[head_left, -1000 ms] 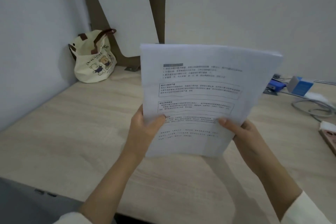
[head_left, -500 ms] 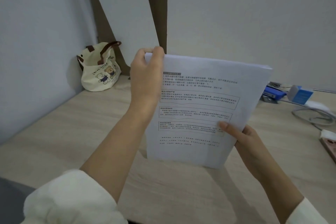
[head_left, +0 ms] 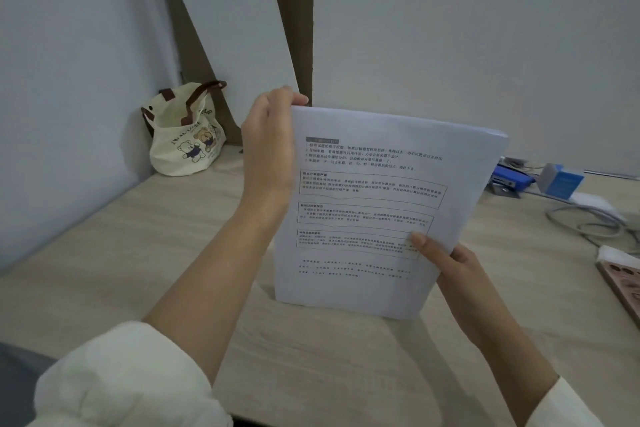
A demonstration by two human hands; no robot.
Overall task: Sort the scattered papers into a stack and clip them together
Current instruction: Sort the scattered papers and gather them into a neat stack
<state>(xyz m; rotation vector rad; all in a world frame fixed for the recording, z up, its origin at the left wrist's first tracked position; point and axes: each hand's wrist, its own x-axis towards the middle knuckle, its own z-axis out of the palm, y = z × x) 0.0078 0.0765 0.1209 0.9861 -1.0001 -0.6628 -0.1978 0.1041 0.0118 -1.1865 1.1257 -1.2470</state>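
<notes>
- The stack of papers (head_left: 377, 204) is thin white paper, matt, with grey printed text on the top sheet.
- The desk (head_left: 121, 253) has a pale wood-grain top, smooth and matt.
- The tote bag (head_left: 187, 142) is cream cloth, soft and creased, with brown handles and a printed picture of 2 bears.
- The sleeve (head_left: 121, 381) on the left arm is white, fuzzy fabric.
- The stapler (head_left: 509, 178) looks like blue glossy plastic.
- The cable (head_left: 588, 222) is grey with a smooth coating.
- The leaning board (head_left: 232, 24) is white, flat and matt.
- The wall (head_left: 485, 28) is plain, matt and pale.
</notes>
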